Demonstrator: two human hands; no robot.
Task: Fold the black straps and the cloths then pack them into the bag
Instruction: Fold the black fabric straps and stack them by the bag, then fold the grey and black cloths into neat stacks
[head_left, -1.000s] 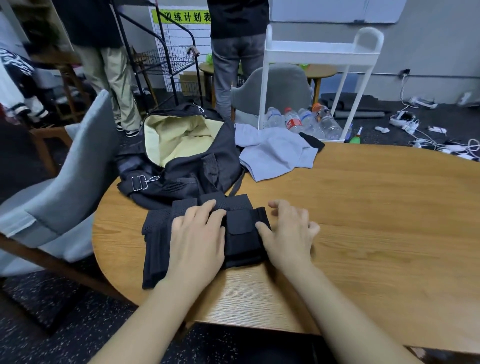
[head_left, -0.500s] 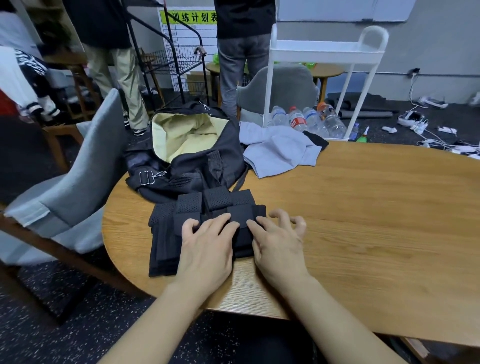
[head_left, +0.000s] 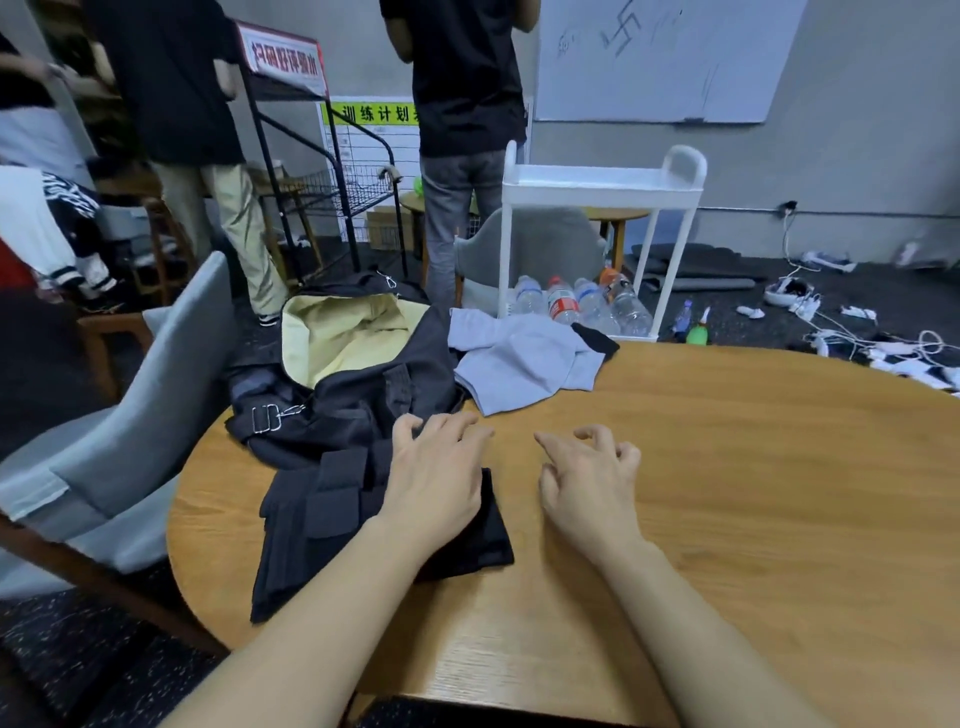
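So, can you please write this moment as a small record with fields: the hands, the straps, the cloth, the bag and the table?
left hand: rests on the folded black mesh straps, fingers bent at their far edge
right hand: holds nothing, above the bare wood, fingers loosely curled
straps: folded bundle near the table's left edge, in front of the bag
bag: black fabric bag with pale yellow lining, mouth open, nothing visible inside
cloth: light grey cloth, crumpled, right of the bag
table: round wooden table

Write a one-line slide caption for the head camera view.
Left hand rests on folded black straps beside the open bag; right hand hovers empty, grey cloth unfolded.
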